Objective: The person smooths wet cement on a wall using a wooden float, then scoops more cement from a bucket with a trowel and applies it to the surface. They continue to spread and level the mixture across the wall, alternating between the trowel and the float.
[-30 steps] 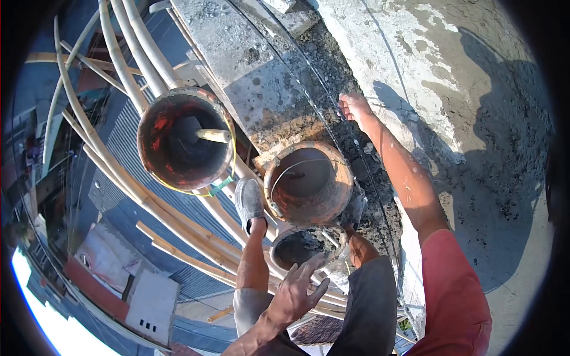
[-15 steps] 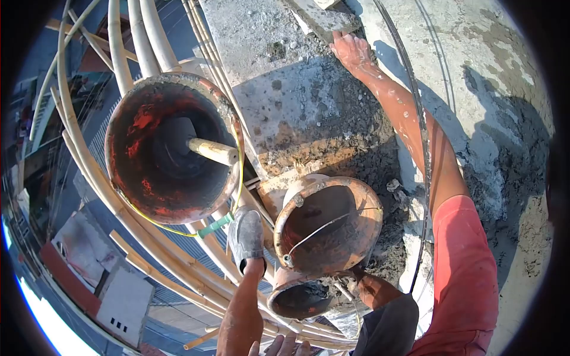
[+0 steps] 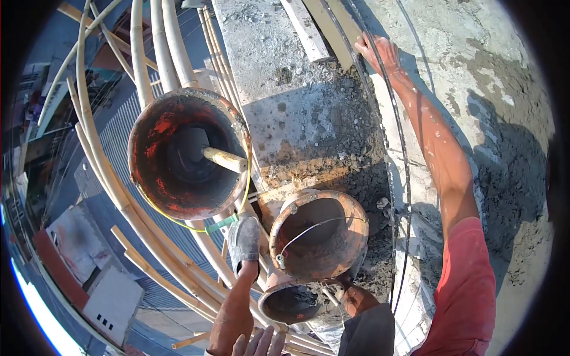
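My right hand [image 3: 382, 54], at the end of a bare arm with a red sleeve, has its fingers curled at the edge of a long flat board [image 3: 333, 32] by the wall. The fingertips are partly hidden behind dark cables. At the bottom edge, only the spread fingers of my left hand [image 3: 261, 344] show, with nothing in them. A black bucket [image 3: 178, 196] holding a tool with a pale wooden handle [image 3: 224, 160] stands at the left. Below the board lies a mortar-crusted ledge [image 3: 297, 118].
Two smaller buckets, one with a wire handle [image 3: 323, 249] and a lower one [image 3: 291, 302], stand beside a foot in a grey shoe [image 3: 244, 240]. Bamboo poles [image 3: 139, 219] curve along the left above roofs far below. Dark cables [image 3: 405, 178] hang before the plastered wall [image 3: 481, 59].
The view has shifted, moving the big bucket right and down. My right hand has moved along the board, its fingers now more curled, and more of the board shows. My left hand's fingers show more.
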A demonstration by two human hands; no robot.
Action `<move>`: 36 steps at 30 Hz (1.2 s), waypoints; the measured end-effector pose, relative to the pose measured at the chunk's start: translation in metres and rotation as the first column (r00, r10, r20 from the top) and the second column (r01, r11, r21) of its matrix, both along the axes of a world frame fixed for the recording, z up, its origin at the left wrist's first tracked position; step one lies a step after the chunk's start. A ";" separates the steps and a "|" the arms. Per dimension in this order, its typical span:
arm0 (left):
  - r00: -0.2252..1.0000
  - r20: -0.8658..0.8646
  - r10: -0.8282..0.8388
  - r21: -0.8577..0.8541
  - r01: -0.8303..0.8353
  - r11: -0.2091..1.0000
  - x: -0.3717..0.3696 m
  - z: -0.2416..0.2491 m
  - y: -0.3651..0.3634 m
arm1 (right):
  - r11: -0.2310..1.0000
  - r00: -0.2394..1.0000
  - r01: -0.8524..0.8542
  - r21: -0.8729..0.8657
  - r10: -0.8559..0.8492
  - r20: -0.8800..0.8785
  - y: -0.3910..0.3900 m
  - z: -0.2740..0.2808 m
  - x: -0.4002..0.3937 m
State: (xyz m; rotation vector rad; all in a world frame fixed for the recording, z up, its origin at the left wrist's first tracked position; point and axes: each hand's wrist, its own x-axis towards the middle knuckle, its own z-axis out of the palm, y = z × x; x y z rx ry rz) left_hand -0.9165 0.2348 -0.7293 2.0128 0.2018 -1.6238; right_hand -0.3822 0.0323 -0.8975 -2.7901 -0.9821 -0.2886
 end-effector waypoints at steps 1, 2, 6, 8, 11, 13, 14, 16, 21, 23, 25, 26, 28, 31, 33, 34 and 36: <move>0.986 0.164 0.013 -0.044 -0.006 0.999 0.035 0.066 0.007 | 1.000 0.999 0.028 0.007 -0.028 -0.036 -0.003 0.023 0.009; 0.972 0.230 0.040 -0.072 -0.024 0.997 0.036 0.095 0.004 | 0.998 0.996 0.056 0.013 -0.055 -0.069 -0.005 0.051 0.019; 0.910 0.360 0.207 -0.117 -0.176 0.977 0.029 0.126 0.000 | 0.979 0.953 0.203 0.020 -0.193 -0.232 0.000 0.175 0.020; 0.909 0.343 0.238 -0.136 -0.203 0.970 0.037 0.127 0.001 | 0.997 0.984 0.067 -0.024 -0.070 -0.162 -0.011 0.232 0.014; 0.795 0.367 0.484 -0.302 -0.390 0.870 0.039 0.118 -0.008 | 0.997 0.980 0.071 0.018 -0.066 -0.186 -0.024 0.340 -0.040; 0.503 0.002 0.864 -0.578 -0.705 0.412 0.005 0.073 -0.031 | 0.975 0.921 0.144 -0.167 -0.194 -0.337 -0.020 0.441 -0.102; 0.508 0.001 0.861 -0.589 -0.696 0.411 0.015 0.098 -0.039 | 0.964 0.896 0.220 -0.152 -0.261 -0.358 -0.020 0.491 -0.136; 0.404 -0.292 0.867 -0.574 -0.799 0.179 0.048 0.149 -0.074 | 0.939 0.862 0.344 0.029 -0.303 -0.407 -0.030 0.581 -0.198; -0.081 -0.888 0.452 -0.170 -0.856 -0.488 0.076 0.243 -0.178 | 0.473 0.394 0.870 0.139 -0.497 -0.773 -0.090 0.724 -0.294; -0.102 -0.907 0.409 -0.141 -0.841 -0.522 0.078 0.266 -0.174 | 0.378 0.337 0.912 0.157 -0.476 -0.813 -0.102 0.764 -0.321; -0.102 -0.889 0.447 -0.167 -0.835 -0.524 0.080 0.283 -0.164 | 0.316 0.241 0.942 0.109 -0.414 -0.878 -0.121 0.787 -0.354; -0.085 -0.869 0.487 -0.205 -0.836 -0.510 0.081 0.291 -0.160 | 0.302 0.260 0.943 0.139 -0.407 -0.876 -0.127 0.796 -0.367; -0.050 -0.817 0.574 -0.280 -0.837 -0.471 0.084 0.307 -0.158 | 0.231 0.188 0.966 0.113 -0.336 -0.923 -0.140 0.806 -0.391; 0.032 -0.702 0.711 -0.416 -0.829 -0.374 0.094 0.331 -0.163 | 0.137 0.267 0.959 0.248 -0.146 -0.952 -0.178 0.789 -0.429; 0.105 -0.582 0.806 -0.520 -0.810 -0.270 0.107 0.350 -0.173 | 0.028 0.310 0.950 0.310 -0.010 -0.951 -0.200 0.775 -0.452; 0.144 -0.509 0.849 -0.572 -0.793 -0.208 0.116 0.361 -0.180 | 0.008 0.326 0.945 0.326 -0.011 -0.945 -0.213 0.769 -0.454; 0.223 -0.313 0.923 -0.673 -0.738 -0.051 0.134 0.384 -0.192 | 0.424 0.335 0.903 0.069 -0.595 -0.731 -0.234 0.766 -0.469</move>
